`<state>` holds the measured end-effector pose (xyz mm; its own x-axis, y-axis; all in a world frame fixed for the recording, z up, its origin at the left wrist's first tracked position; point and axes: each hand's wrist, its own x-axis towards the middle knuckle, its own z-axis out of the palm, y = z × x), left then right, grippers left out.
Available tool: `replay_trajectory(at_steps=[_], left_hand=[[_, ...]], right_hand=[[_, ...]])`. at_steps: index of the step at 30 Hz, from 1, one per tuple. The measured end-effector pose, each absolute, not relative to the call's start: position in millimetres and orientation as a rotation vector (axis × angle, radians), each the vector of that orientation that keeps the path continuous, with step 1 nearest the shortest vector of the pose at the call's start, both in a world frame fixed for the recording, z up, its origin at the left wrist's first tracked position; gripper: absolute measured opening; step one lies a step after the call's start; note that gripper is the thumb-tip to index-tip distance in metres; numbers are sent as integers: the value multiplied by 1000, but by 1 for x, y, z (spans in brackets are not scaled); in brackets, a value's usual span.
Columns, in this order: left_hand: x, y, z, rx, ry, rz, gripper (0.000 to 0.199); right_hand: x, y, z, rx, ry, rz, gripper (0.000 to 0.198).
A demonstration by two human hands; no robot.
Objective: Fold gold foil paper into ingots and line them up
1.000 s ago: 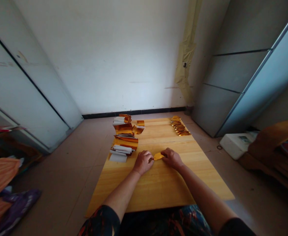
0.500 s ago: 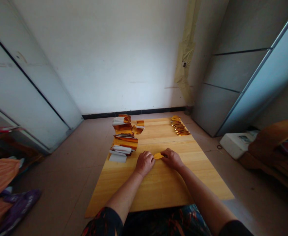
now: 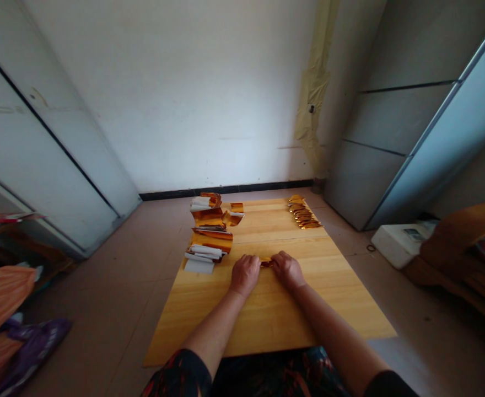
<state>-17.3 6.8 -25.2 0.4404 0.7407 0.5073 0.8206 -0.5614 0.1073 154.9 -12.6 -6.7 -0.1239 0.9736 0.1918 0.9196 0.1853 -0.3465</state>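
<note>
Between my two hands is a small piece of folded gold foil paper [image 3: 266, 263], low over the middle of the wooden table [image 3: 275, 314]. My left hand [image 3: 246, 273] pinches its left end, and my right hand [image 3: 287, 270] pinches its right end. The fingertips partly cover the paper. To the left of my left hand lie loose stacks of gold foil sheets [image 3: 211, 241] with white backs, curled and overlapping. A row of folded gold paper pieces [image 3: 302, 212] sits at the table's far right corner.
Beyond the table stands a white wall [image 3: 209, 110]. A tall grey fridge-like cabinet [image 3: 375, 160] is at the right, with a white box [image 3: 397, 242] and a wooden chair [image 3: 461, 242] nearer. Bags [image 3: 31, 347] lie at the lower left.
The gold foil paper has turned or folded between my fingers and shows a darker, narrower face. My right hand has shifted slightly left and rolled. The stacks are unchanged.
</note>
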Motion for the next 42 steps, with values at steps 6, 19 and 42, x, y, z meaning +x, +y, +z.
replay_trajectory(at_steps=[6, 19, 42], left_hand=[[-11, 5, -26, -2580, -1475, -912, 11], [-5, 3, -17, -2598, -1776, -776, 24], [-4, 1, -9, -2617, -2079, -905, 41]], right_hand=[[155, -11, -16, -1695, -1919, 247, 20], [155, -6, -35, -1456, -1830, 214, 16], [159, -4, -34, -1347, -1781, 220, 12]])
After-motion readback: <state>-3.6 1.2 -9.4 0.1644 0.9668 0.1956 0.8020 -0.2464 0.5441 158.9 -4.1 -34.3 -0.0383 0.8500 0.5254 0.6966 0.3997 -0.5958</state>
